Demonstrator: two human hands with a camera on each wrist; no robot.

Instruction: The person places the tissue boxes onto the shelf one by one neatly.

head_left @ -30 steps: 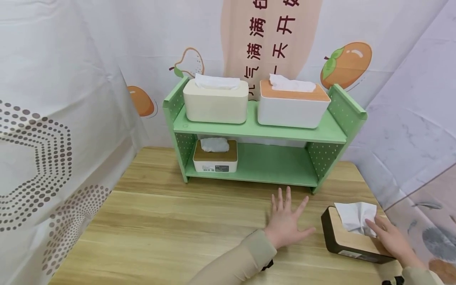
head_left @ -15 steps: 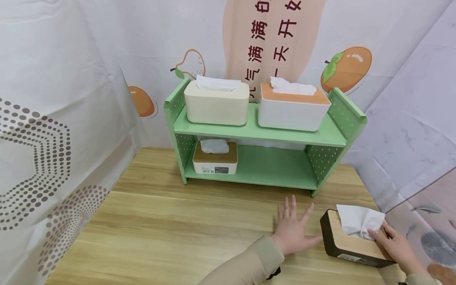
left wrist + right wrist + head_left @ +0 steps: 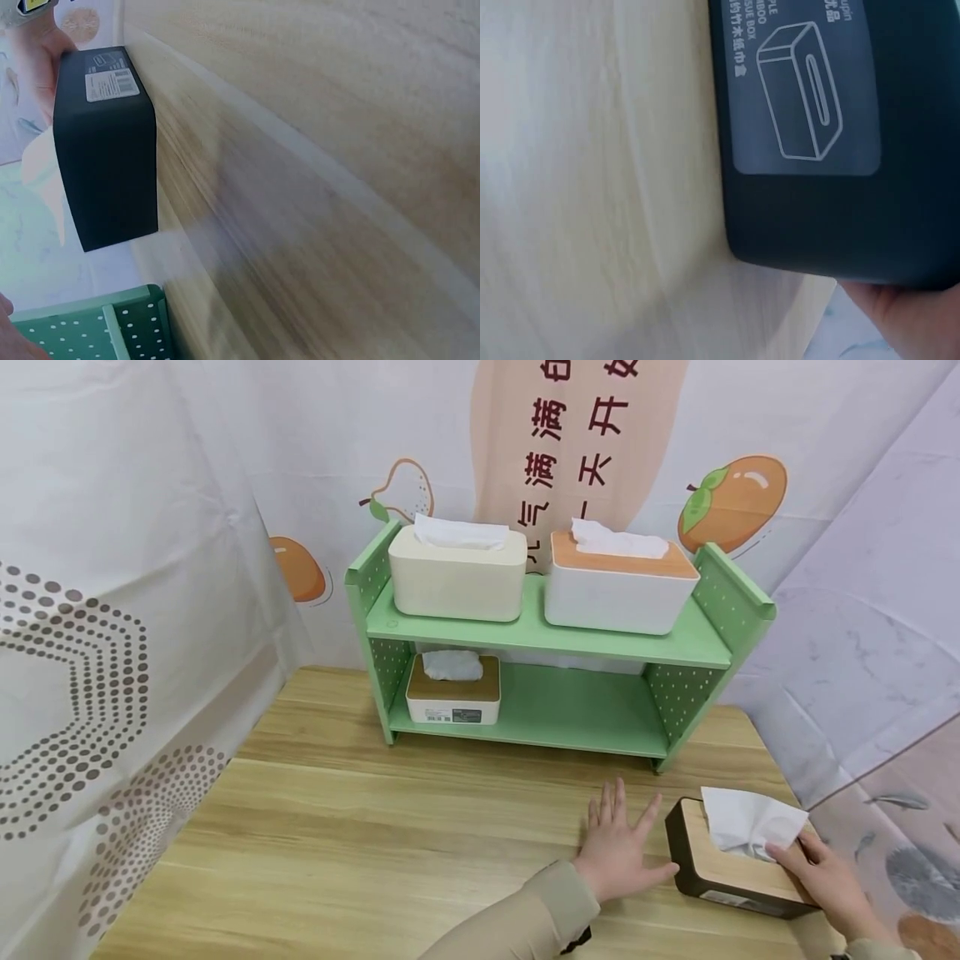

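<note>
A black tissue box (image 3: 750, 868) with a light wooden lid stands on the table at the right, a white tissue (image 3: 750, 818) rising from its slot. My right hand (image 3: 828, 885) grips its right end, thumb on the lid beside the tissue and the other fingers mostly hidden behind. In the right wrist view, part of that hand (image 3: 911, 311) shows at the end of the black box (image 3: 802, 217), whose side bears a label. My left hand (image 3: 618, 852) lies over the table with fingers spread, its thumb tip right at the box's left end.
A green two-tier shelf (image 3: 585, 647) stands at the back of the table (image 3: 337, 835). Its top bears a cream tissue box (image 3: 457, 581) and a white tissue box (image 3: 618, 597) with an orange-brown lid. A smaller tissue box (image 3: 453, 693) sits lower left. Printed curtains (image 3: 300, 460) hang around.
My left hand has moved right and a little nearer, up to the box. The black tissue box has shifted slightly left, with my right hand at its right end.
</note>
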